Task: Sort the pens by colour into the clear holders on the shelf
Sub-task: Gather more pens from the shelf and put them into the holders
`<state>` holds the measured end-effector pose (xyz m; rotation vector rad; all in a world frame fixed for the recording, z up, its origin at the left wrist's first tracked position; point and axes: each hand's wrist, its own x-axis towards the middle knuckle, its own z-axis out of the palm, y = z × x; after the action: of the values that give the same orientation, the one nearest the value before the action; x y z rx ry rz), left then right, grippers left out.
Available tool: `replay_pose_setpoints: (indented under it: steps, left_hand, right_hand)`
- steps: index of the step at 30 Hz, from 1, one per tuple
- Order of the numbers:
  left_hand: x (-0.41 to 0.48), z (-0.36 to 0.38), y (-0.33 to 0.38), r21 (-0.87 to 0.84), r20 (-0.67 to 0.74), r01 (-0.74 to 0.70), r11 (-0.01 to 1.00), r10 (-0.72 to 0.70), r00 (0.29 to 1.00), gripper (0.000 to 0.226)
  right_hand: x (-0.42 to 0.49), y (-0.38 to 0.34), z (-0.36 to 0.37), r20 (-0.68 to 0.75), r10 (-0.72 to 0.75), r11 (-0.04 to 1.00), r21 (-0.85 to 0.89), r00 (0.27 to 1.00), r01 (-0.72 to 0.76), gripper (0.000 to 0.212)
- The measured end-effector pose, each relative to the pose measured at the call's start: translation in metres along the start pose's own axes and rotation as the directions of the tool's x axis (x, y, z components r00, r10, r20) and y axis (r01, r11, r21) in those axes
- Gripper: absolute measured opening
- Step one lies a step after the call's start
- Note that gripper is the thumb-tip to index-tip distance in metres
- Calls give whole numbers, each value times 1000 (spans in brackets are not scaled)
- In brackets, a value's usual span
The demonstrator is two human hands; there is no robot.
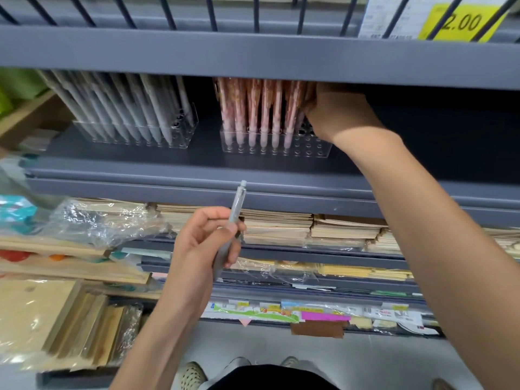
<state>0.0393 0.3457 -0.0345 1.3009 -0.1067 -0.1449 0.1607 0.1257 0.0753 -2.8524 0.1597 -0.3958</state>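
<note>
Frame centre: left hand (202,243) pinches grey pen (237,204), near-upright, clicker up. Grey-pen holder (187,132) lies upper left. Upper centre: right hand (334,114) at pink pens (261,108), grasp unclear.

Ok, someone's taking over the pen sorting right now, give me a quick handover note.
Left hand: grip closed round one grey plastic pen, held below the grey shelf.
Right hand: at the patterned pink pens in the right clear plastic holder; its grip is hidden.
Grey pens fill most of the left clear holder.
Done: both holders look colour-sorted.
To do: slot the held grey pen into the left holder's free holes.
</note>
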Motion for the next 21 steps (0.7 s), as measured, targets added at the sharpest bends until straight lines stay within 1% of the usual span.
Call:
replay_pose_setpoints:
  steps: [2, 6, 9, 11, 12, 13, 14, 15, 16, 17, 18, 19, 20, 21]
  left_hand:
    - [1, -5, 2, 9, 4, -4, 1000, 4, 1000, 13]
    - [5, -16, 4, 6, -14, 2, 1000, -1, 1000, 9]
    - [8, -24, 6, 47, -23, -5, 999, 6, 1000, 7]
    - [9, -30, 7, 49, -32, -11, 999, 12, 999, 11]
    - [10, -34, 9, 40, -27, -12, 999, 13, 1000, 13]
    - [10, -38, 10, 21, -13, -13, 1000, 13, 1000, 14]
    - [11, -43, 12, -3, 4, -12, 1000, 12, 1000, 16]
    - [11, -49, 13, -25, 14, -10, 1000, 10, 1000, 18]
    - [12, -54, 14, -41, 16, -10, 999, 10, 1000, 20]
    - [13, -58, 16, -52, 11, -12, 999, 13, 1000, 19]
    - [13, -62, 17, -57, 9, -17, 998, 17, 1000, 16]
    - [14, -66, 18, -57, 11, -23, 998, 24, 1000, 12]
    - [15, -69, 19, -56, 13, -32, 998, 32, 999, 11]
    - [15, -73, 20, -55, 15, -41, 998, 42, 999, 11]
  right_hand:
    - [2, -3, -2, 60, 40, 998, -55, 997, -37, 33]
    - [9, -6, -4, 137, 104, 991, -100, 985, -90, 44]
    - [12, -3, 0, 134, 148, 989, -52, 980, -142, 44]
    - [12, 2, 2, 119, 152, 988, -13, 981, -152, 43]
    - [10, 4, 2, 134, 158, 987, 9, 978, -161, 43]
    - [6, 5, 1, 129, 168, 983, 48, 977, -175, 42]
    - [0, 6, -1, 90, 180, 975, 113, 980, -190, 37]
    - [-7, 6, -2, 0, 197, 959, 210, 980, -192, 29]
    - [-17, 6, -2, -92, 240, 916, 351, 966, -194, 17]
    - [-30, 2, -1, -171, 293, 844, 508, 941, -171, 13]
    - [-45, -5, 1, -218, 337, 766, 629, 916, -132, 18]
    - [-61, -15, 5, -211, 348, 704, 702, 914, -106, 21]
    - [-77, -27, 10, -171, 318, 663, 743, 932, -91, 20]
    - [-92, -40, 16, -120, 256, 640, 765, 959, -75, 17]
